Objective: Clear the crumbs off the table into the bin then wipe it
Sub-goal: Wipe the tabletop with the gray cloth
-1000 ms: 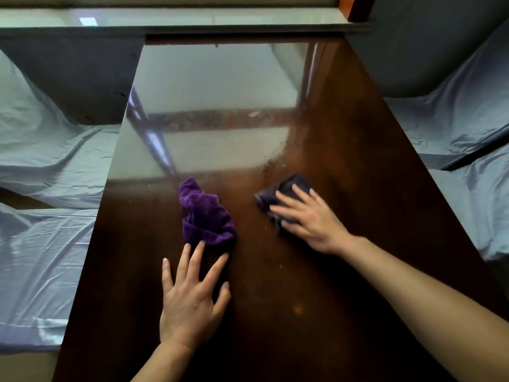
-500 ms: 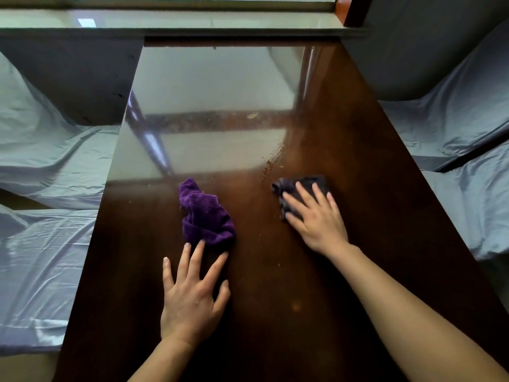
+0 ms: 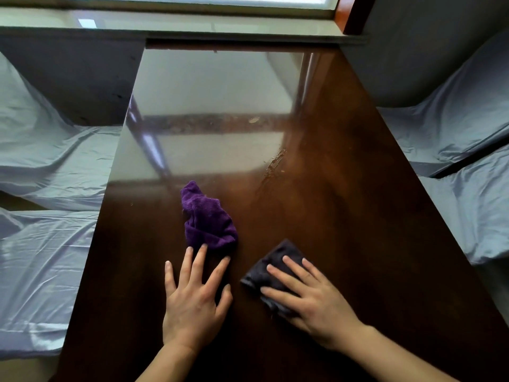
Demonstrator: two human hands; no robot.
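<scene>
A glossy dark brown table (image 3: 344,194) runs away from me toward a window sill. My right hand (image 3: 311,301) presses flat on a dark grey cloth (image 3: 275,263) on the near part of the table, its fingers spread over the cloth. My left hand (image 3: 194,296) lies flat on the wood with fingers apart, its fingertips touching the near edge of a crumpled purple cloth (image 3: 208,219). A small pale crumb (image 3: 254,120) sits farther up the table. A wet streak (image 3: 274,164) shines mid-table. No bin is in view.
Seats covered in pale blue sheets flank the table on the left (image 3: 46,166) and right (image 3: 454,133). A window sill (image 3: 192,23) closes off the far end of the table.
My right hand has slid the dark grey cloth toward me and slightly left, from mid-table to beside my left hand. The left hand and purple cloth have stayed put.
</scene>
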